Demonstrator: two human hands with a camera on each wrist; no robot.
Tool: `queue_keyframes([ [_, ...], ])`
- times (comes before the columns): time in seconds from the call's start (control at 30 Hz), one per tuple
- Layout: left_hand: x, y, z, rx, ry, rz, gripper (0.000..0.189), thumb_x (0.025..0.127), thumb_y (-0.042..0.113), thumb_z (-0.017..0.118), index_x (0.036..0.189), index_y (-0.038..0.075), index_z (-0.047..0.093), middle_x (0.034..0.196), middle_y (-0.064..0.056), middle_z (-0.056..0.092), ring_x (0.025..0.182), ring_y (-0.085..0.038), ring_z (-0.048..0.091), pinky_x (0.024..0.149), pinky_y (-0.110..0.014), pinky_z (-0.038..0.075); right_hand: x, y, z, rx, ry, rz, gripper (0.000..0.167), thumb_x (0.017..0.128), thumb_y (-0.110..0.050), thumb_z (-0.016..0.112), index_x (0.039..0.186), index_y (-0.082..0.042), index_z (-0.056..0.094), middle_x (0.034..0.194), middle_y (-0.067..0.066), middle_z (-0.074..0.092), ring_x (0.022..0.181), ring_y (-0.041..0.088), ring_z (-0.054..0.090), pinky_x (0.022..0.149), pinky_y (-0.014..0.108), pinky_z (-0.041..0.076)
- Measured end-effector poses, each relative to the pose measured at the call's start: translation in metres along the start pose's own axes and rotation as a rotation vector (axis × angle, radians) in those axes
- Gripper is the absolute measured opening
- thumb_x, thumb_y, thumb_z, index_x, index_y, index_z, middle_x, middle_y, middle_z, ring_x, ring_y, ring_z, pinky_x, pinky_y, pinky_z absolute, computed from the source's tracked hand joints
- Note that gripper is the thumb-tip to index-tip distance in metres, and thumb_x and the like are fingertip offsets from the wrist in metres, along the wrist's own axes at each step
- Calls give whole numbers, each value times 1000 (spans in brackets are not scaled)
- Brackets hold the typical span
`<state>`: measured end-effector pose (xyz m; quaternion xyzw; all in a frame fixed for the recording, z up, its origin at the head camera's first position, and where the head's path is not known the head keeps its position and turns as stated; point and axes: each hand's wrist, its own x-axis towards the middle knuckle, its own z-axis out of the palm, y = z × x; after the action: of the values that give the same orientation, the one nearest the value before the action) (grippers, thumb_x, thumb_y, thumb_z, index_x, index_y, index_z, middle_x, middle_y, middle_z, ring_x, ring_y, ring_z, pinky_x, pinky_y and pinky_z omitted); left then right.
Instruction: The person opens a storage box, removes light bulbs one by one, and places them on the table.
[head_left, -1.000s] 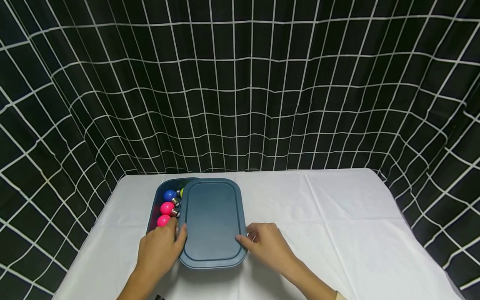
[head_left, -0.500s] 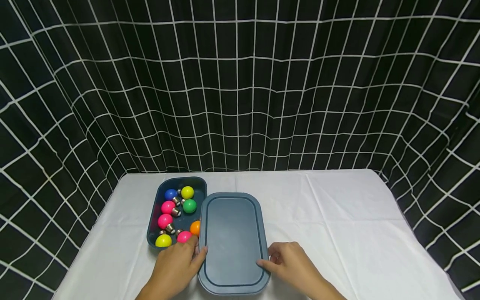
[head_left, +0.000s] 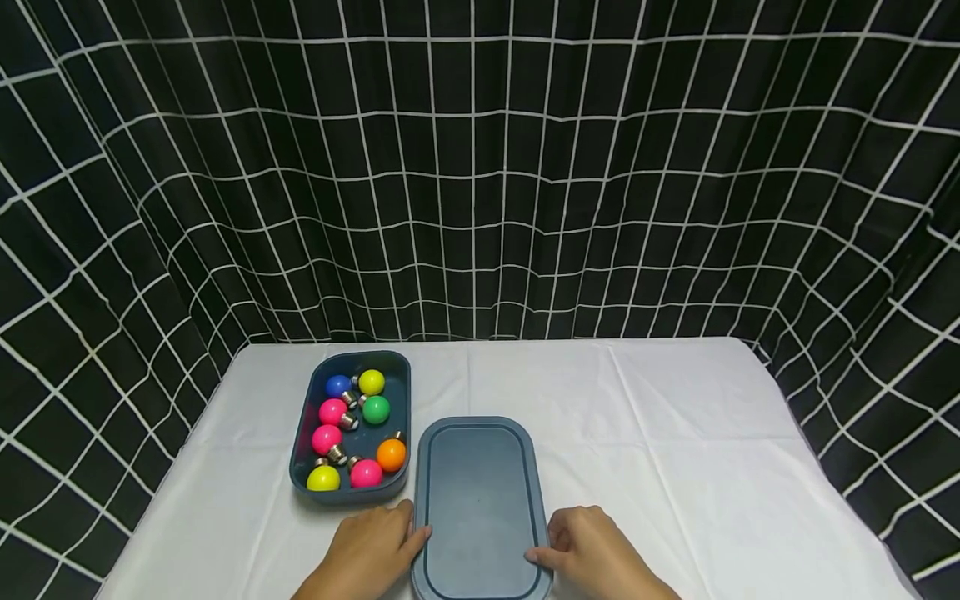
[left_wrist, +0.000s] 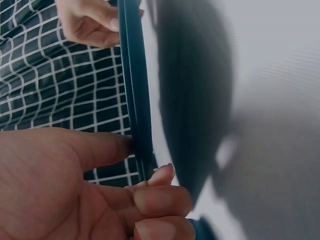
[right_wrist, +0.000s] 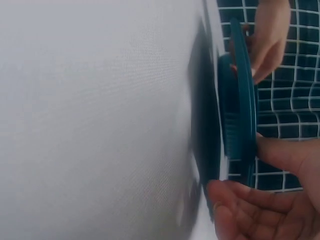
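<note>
A blue-grey rectangular lid [head_left: 480, 508] with rounded corners is held between both hands near the front of the table. My left hand [head_left: 371, 546] pinches its left edge, thumb on top and fingers below. On the opposite edge, my right hand [head_left: 600, 550] grips it the same way. Both wrist views show the lid [left_wrist: 137, 90] edge-on above the white cloth, its shadow falling beneath. Just left of and behind it stands the matching box [head_left: 401, 400], uncovered. Inside lie several coloured light bulbs, among them a green bulb [head_left: 376, 409] and an orange bulb [head_left: 391, 455].
A white cloth [head_left: 637, 433] with fold creases covers the table. Black curtains [head_left: 480, 167] with a white grid hang behind the table and along both sides. The box stands close to the lid's upper left corner.
Both hands have carried the lid off the box, rightward and toward the front edge. The bulbs inside, partly covered before, are now in full view. The box stays in place.
</note>
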<state>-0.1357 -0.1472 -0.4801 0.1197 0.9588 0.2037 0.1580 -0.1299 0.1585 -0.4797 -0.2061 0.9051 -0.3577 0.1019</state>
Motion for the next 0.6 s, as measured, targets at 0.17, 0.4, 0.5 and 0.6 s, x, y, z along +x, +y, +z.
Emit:
queue_keyframes([
  [0.17,5,-7,8,32,-64,-36,34,100,43,61,88,11,61,66,1,52,68,-18,54,63,-42,47,3,2,3,-8,-45,26,32,84,-34,82,79,-5,71,72,-3,68,69,13,63,60,28,55],
  [0.4,8,-7,15,70,-127,-114,35,98,41,64,97,6,65,73,-1,56,71,-21,56,74,-50,54,9,5,8,-37,-107,52,35,84,-33,82,78,-2,68,71,-1,65,69,15,62,60,34,56],
  [0.5,10,-6,15,72,-127,-127,36,98,41,65,100,6,65,73,-2,57,72,-22,56,77,-51,55,10,4,8,-64,-109,71,35,84,-34,82,78,-3,66,69,-3,63,67,13,58,58,33,53],
  [0.6,11,-6,15,83,-111,-117,33,97,41,66,96,8,64,73,-1,56,72,-21,56,76,-50,54,11,4,8,-89,-110,72,36,84,-35,82,78,-4,65,67,-4,62,64,11,57,57,32,53],
])
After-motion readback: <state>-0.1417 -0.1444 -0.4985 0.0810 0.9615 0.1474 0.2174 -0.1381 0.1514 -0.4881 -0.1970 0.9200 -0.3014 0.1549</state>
